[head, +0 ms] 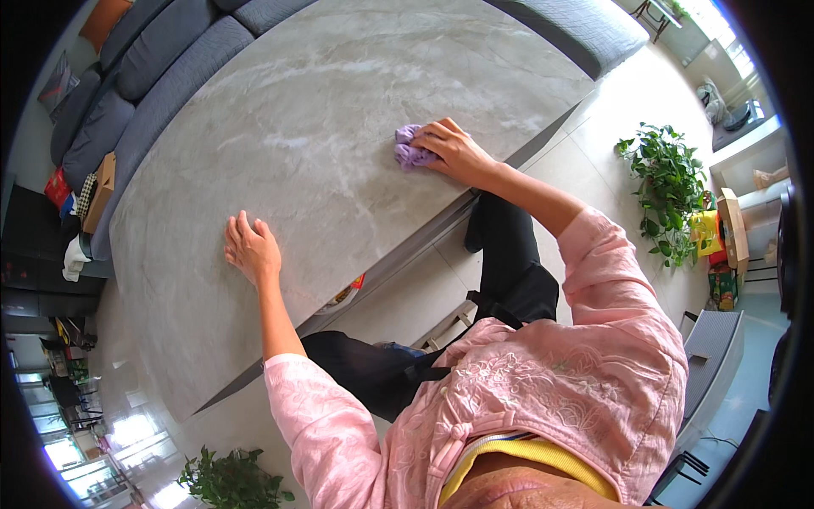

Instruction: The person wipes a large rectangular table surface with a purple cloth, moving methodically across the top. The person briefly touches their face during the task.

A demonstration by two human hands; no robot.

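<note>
A crumpled purple cloth is bunched under the fingers of my right hand, which presses it on the grey marble-patterned tabletop. That hand is on the right half of the table, close to its near edge. My left hand rests on the bare tabletop to the left, palm down with the fingers somewhat spread. Nothing shows in it. Part of the cloth is hidden beneath the right hand.
A grey sofa runs along the table's far left side, and a grey upholstered seat stands at the far right. Leafy potted plants stand on the floor to the right and lower left. Under the near edge a bowl partly shows.
</note>
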